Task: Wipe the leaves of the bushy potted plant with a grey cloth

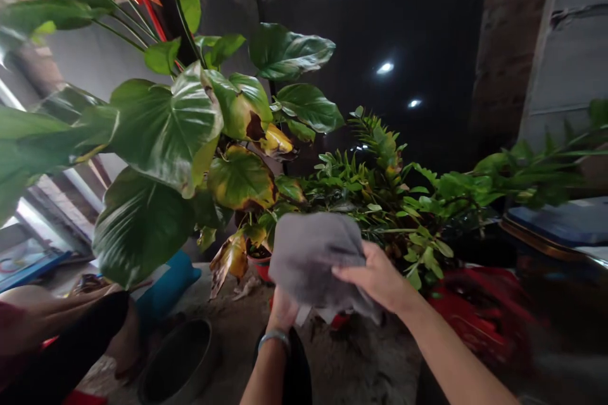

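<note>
A grey cloth is held up in front of me between both hands, just below the plants. My right hand lies on the cloth's right side with fingers closed over it. My left hand, a silver bangle on its wrist, grips the cloth from beneath and is mostly hidden by it. Directly behind the cloth stands a large-leaved plant with several yellowing, brown-edged leaves. To its right grows a plant with small glossy leaflets.
A dark round bowl sits on the concrete surface at lower left. A red pot stands at right, another red pot under the cloth. A blue object lies at left. A person's knee shows at far left.
</note>
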Motion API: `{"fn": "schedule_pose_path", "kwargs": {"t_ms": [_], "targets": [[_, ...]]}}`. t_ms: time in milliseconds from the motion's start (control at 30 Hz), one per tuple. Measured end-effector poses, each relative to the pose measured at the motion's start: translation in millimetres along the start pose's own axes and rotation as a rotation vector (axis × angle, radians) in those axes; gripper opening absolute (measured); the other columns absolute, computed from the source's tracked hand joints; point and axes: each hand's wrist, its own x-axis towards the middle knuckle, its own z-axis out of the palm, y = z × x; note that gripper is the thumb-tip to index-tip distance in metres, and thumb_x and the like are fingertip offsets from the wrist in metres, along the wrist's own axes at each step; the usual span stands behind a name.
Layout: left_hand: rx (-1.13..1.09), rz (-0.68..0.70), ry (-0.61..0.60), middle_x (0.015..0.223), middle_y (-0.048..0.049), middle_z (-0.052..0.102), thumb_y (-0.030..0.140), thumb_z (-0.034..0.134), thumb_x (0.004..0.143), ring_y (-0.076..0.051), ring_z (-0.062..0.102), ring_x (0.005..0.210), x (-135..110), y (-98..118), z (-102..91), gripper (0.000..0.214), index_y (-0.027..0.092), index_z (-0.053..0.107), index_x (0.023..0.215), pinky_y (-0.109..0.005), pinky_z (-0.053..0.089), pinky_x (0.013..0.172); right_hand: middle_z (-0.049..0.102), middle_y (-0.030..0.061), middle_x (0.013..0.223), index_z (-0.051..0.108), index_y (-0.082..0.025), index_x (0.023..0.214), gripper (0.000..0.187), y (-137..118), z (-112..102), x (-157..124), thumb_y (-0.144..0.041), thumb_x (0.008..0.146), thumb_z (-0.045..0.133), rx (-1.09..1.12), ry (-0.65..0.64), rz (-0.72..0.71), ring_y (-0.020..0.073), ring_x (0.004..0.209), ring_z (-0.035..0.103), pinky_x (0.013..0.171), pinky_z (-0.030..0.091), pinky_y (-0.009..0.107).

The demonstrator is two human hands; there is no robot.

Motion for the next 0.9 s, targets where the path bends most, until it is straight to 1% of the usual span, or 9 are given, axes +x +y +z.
{"fn": "schedule_pose_path", "kwargs": {"t_ms": [67, 133, 300, 367, 433, 567, 667, 800, 900], "targets": [[0.028, -0.015, 0.044, 0.076, -0.0105, 0.073, 0.046, 0.041, 0.093, -0.024, 0.067, 0.071, -1.5, 0.8, 2.0, 0.042, 0.016, 0.071, 0.087, -0.036, 0.051, 0.068, 0.077, 0.0062, 0.086, 0.071, -0.017, 0.086, 0.037, -5.3, -0.7, 18.9, -0.034, 0.055, 0.075, 0.018, 0.165, -0.033, 0.0251, 0.081, 0.069, 0.071, 0.054, 0.033], [0.058, -0.029, 0.062, 0.073, -0.0126, 0.072, 0.047, 0.041, 0.093, -0.023, 0.067, 0.067, -5.6, 2.3, 6.1, 0.047, 0.012, 0.069, 0.080, -0.035, 0.051, 0.065, 0.077, 0.0077, 0.081, 0.069, -0.017, 0.082, 0.034, 10.3, 1.1, 25.0, -0.037, 0.054, 0.073, 0.017, 0.261, 0.069, 0.0268, 0.078, 0.070, 0.069, 0.054, 0.035], [0.043, -0.011, 0.073, 0.082, -0.0145, 0.074, 0.048, 0.042, 0.092, -0.028, 0.069, 0.083, -14.6, 5.8, 15.0, 0.048, 0.012, 0.070, 0.078, -0.042, 0.050, 0.087, 0.075, 0.0086, 0.071, 0.067, -0.019, 0.062, 0.021, 67.9, 4.4, -17.8, -0.019, 0.041, 0.071, -0.214, 0.286, 0.254, 0.0325, 0.079, 0.069, 0.075, 0.054, 0.042], [0.028, -0.017, 0.097, 0.084, -0.0147, 0.074, 0.047, 0.042, 0.092, -0.029, 0.068, 0.088, -15.2, 6.7, 16.0, 0.047, 0.011, 0.070, 0.079, -0.042, 0.049, 0.089, 0.076, 0.0078, 0.074, 0.070, -0.019, 0.066, 0.024, 61.6, -0.9, -32.1, -0.020, 0.042, 0.072, -0.204, 0.257, 0.243, 0.0321, 0.080, 0.069, 0.076, 0.055, 0.042], [0.035, -0.016, 0.121, 0.081, -0.0133, 0.074, 0.046, 0.041, 0.093, -0.027, 0.069, 0.082, -14.7, 7.0, 16.5, 0.046, 0.012, 0.070, 0.082, -0.040, 0.050, 0.082, 0.077, 0.0077, 0.075, 0.073, -0.018, 0.074, 0.029, 36.4, -11.1, -29.9, -0.026, 0.046, 0.076, -0.049, 0.238, 0.173, 0.0302, 0.076, 0.070, 0.073, 0.056, 0.041], [0.080, 0.001, 0.153, 0.076, -0.0112, 0.073, 0.044, 0.039, 0.094, -0.021, 0.066, 0.063, -14.6, 5.5, 19.8, 0.046, 0.013, 0.068, 0.077, -0.033, 0.049, 0.060, 0.076, 0.0050, 0.068, 0.071, -0.018, 0.076, 0.034, -9.4, -36.0, 9.2, -0.030, 0.046, 0.081, 0.261, 0.420, 0.021, 0.0260, 0.065, 0.071, 0.064, 0.057, 0.035], [0.083, 0.021, 0.177, 0.077, -0.0106, 0.073, 0.042, 0.036, 0.095, -0.019, 0.066, 0.062, -16.0, 3.3, 23.2, 0.047, 0.013, 0.068, 0.076, -0.031, 0.049, 0.056, 0.073, 0.0030, 0.059, 0.069, -0.019, 0.076, 0.031, 6.5, -38.8, 20.2, -0.032, 0.050, 0.078, 0.404, 0.462, 0.174, 0.0258, 0.063, 0.071, 0.060, 0.056, 0.033], [0.078, 0.037, 0.184, 0.071, -0.0096, 0.071, 0.040, 0.035, 0.095, -0.019, 0.066, 0.062, -16.2, 1.9, 21.7, 0.047, 0.013, 0.067, 0.074, -0.030, 0.049, 0.056, 0.073, 0.0066, 0.058, 0.069, -0.018, 0.072, 0.031, 64.6, -22.8, -28.6, -0.035, 0.048, 0.079, 0.363, 0.444, 0.424, 0.0322, 0.070, 0.073, 0.064, 0.058, 0.039], [0.081, 0.045, 0.183, 0.067, -0.0083, 0.069, 0.042, 0.043, 0.093, -0.020, 0.065, 0.061, -14.1, 1.8, 17.0, 0.043, 0.014, 0.066, 0.070, -0.030, 0.048, 0.055, 0.077, 0.0089, 0.072, 0.071, -0.019, 0.077, 0.038, 69.8, -24.7, -66.7, -0.039, 0.047, 0.082, 0.307, 0.366, 0.487, 0.0348, 0.081, 0.073, 0.074, 0.058, 0.044]]}}
